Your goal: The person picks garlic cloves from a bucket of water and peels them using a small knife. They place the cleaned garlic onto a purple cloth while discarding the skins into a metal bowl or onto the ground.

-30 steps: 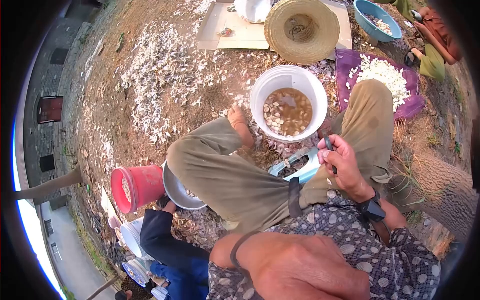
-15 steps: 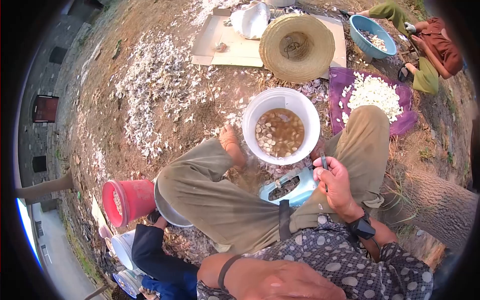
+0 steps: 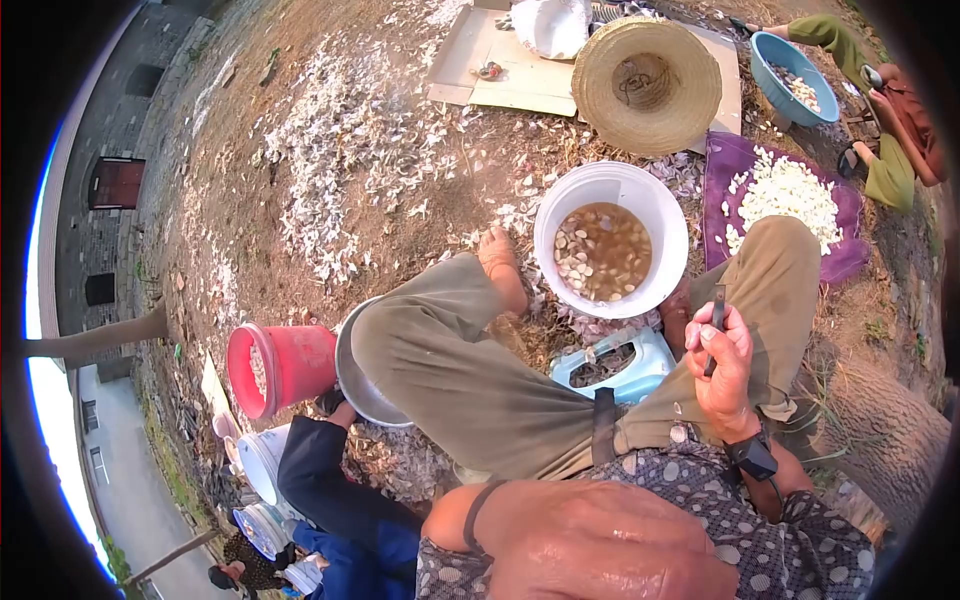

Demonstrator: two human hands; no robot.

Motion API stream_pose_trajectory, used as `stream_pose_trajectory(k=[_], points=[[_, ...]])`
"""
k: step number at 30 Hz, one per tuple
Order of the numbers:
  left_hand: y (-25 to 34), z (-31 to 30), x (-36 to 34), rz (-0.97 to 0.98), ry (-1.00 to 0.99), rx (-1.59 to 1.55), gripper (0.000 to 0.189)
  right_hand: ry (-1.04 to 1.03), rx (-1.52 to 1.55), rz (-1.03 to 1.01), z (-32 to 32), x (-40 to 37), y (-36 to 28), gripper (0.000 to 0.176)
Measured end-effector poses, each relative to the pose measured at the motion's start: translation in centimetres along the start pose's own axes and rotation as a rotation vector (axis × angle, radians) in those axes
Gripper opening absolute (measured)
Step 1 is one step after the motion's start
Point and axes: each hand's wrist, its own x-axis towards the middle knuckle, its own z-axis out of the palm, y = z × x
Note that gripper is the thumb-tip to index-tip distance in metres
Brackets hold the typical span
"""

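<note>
My right hand [image 3: 722, 372], with a black device strapped at its wrist, is closed around a slim dark-handled tool that looks like a small knife [image 3: 716, 325]. It is raised above my right thigh. My left hand [image 3: 610, 540], a dark band on its wrist, is very close to the camera at the bottom, its back toward me and its fingers hidden. Ahead stands a white bucket [image 3: 548, 235] holding brownish water and what look like garlic cloves [image 3: 600, 255]. A light-blue plastic stool [image 3: 652, 360] sits between my legs.
Peeled cloves [image 3: 790, 205] lie on a purple cloth [image 3: 718, 165]. Beyond are a straw hat [image 3: 690, 75], cardboard [image 3: 520, 85] and a blue basin [image 3: 795, 85] beside another person. At left are a red bucket [image 3: 300, 362], a metal basin [image 3: 375, 395] and a dark-sleeved co-worker [image 3: 320, 480].
The camera view has swung, shifting the scene rightward. My right hand has turned more upright with the tool still in it. My left hand looks larger and nearer the camera.
</note>
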Motion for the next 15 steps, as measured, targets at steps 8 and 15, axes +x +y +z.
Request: stream_pose_trajectory(k=[8, 15], points=[[-6.3, -3.2, -8.4, -0.444, 0.068, 0.854, 0.034, -0.265, -0.36, -0.352, 3.4, -2.4, -2.8, 0.031], [-5.7, -1.9, -10.9, -0.649, 0.168, 0.736, 0.031, -0.297, -0.545, -0.239, 4.5, -3.8, -3.3, 0.017]])
